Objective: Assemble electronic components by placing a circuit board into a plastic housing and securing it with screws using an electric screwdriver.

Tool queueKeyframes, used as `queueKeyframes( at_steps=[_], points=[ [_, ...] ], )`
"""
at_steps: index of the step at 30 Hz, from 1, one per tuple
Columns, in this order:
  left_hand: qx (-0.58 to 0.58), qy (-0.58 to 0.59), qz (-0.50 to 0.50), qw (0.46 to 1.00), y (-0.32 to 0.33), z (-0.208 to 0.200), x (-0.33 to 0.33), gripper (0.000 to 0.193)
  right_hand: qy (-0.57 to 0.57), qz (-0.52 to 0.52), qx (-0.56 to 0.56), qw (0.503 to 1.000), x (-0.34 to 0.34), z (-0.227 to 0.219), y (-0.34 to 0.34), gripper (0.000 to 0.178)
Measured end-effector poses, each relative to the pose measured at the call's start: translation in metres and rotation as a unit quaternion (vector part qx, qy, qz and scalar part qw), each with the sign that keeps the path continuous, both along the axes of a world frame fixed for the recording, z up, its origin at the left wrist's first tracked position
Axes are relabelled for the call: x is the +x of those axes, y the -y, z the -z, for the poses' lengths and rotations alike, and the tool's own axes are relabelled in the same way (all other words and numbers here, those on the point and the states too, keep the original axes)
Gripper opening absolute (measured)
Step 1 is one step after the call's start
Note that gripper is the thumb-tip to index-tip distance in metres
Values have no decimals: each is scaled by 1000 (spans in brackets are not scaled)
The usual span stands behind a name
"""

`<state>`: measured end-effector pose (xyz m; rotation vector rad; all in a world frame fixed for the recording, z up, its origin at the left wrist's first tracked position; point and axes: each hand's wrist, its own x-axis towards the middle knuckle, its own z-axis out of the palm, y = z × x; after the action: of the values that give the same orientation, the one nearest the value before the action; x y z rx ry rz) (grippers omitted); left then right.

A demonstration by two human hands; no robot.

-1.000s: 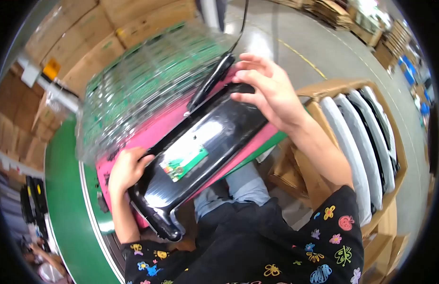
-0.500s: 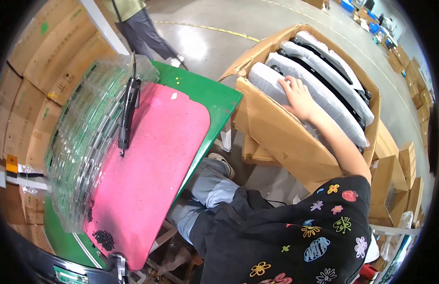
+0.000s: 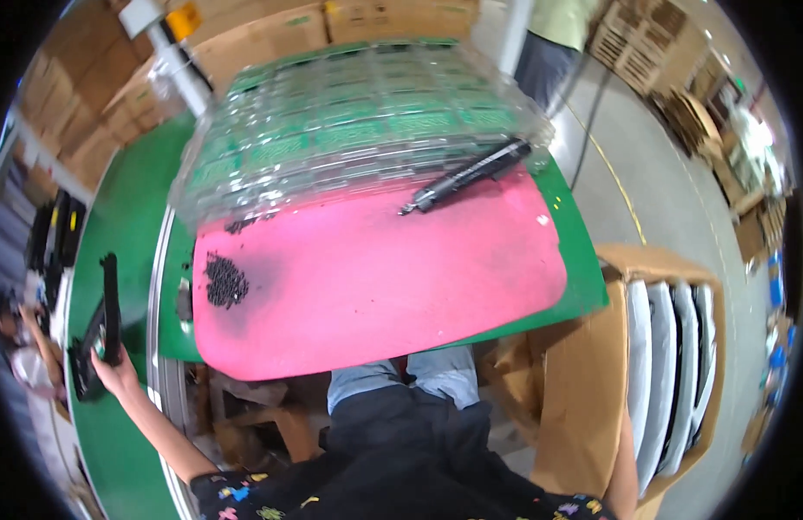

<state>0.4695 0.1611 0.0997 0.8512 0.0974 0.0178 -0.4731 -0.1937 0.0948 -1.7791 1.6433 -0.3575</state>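
At the far left, my left hand [image 3: 117, 374] is closed around the lower end of a black plastic frame [image 3: 112, 303], which stands tilted over the green belt. Part of the frame lies behind my fingers. My right forearm [image 3: 625, 468] goes down along the side of the open carton [image 3: 583, 390] at the right; the hand itself is hidden there. Several black parts in whitish wrap [image 3: 666, 373] stand on edge inside that carton. In front of me a pink mat [image 3: 384, 286] covers the green table, with a black electric screwdriver [image 3: 471, 178] lying at its far right.
A pile of small black screws [image 3: 225, 280] is on the mat's left side. Stacked clear plastic trays [image 3: 358, 130] with green boards fill the table's far side. Beyond the green belt [image 3: 128, 208], another person [image 3: 33, 347] sits at the left. Someone else [image 3: 553, 43] stands at the back.
My view has swung left. My right hand, earlier resting on the wrapped parts in the carton, is now out of sight. My left hand has come into view holding the black plastic frame.
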Motion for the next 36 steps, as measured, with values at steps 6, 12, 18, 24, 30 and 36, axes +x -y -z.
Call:
queueKeyframes(
  at_steps=[6,12,18,24,30,36],
  points=[
    [95,65,-58,992,92,-23,-61,44,18,205,-163,965,-35,-39,-8,29],
    [290,306,233,877,245,-85,-196,38,-185,12,-275,943,84,-129,-10,36],
    [324,595,486,552,347,-128,-301,40,-217,-520,-218,797,238,-138,37,17],
    [415,597,522,445,377,-79,-298,39,-107,-667,-224,703,378,-132,69,23],
    [421,649,424,470,366,-61,-273,23,84,-511,-377,768,555,-144,167,16],
    [443,568,466,514,366,-59,-283,21,8,-432,-482,762,725,-119,261,37]
  ],
)
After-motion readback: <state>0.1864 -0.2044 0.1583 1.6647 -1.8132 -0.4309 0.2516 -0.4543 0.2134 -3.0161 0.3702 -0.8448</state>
